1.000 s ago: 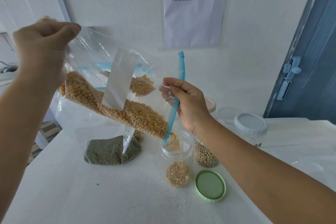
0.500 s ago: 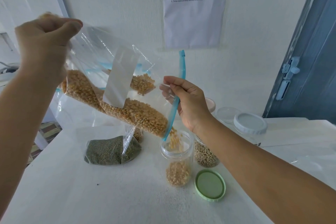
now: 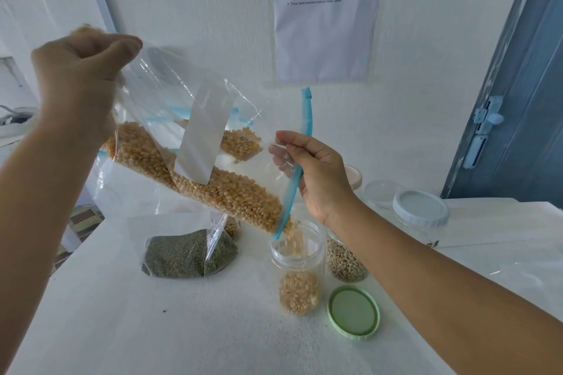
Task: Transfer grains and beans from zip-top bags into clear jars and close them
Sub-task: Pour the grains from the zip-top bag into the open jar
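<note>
Two hands: both up, both on one zip-top bag of corn kernels (image 3: 213, 192)
Left hand (image 3: 79, 82): high at left, fingers curled, pinching the bag's bottom corner, lifting it
Right hand (image 3: 316, 179): centre, thumb and fingers pinching the bag's edge by the blue zip strip (image 3: 300, 167)
Bag: clear, tilted down to the right, white label panel on its side, kernels piled along the low edge
Bag mouth: lowest corner right above the open jar (image 3: 297, 271)
Pour: kernels falling from the mouth into the jar, blurred in mid-air
Open jar: clear, upright on the worktop (image 3: 152, 329), no lid, roughly the bottom third filled with corn
Green lid (image 3: 353, 312): flat on the worktop, just right of the open jar, near side
Second jar (image 3: 345, 259): behind-right of the open jar, pale brownish grains inside, top hidden by the right wrist
Bag of green beans (image 3: 189, 253): lying on the worktop left of the open jar, under the raised bag
White-lidded jar (image 3: 420, 216): far right, closed, contents cannot tell
Clear lid (image 3: 380, 193): flat, just left of the white-lidded jar
Printed sheet (image 3: 326, 12): on the far wall
Blue door (image 3: 518, 100): far right
</note>
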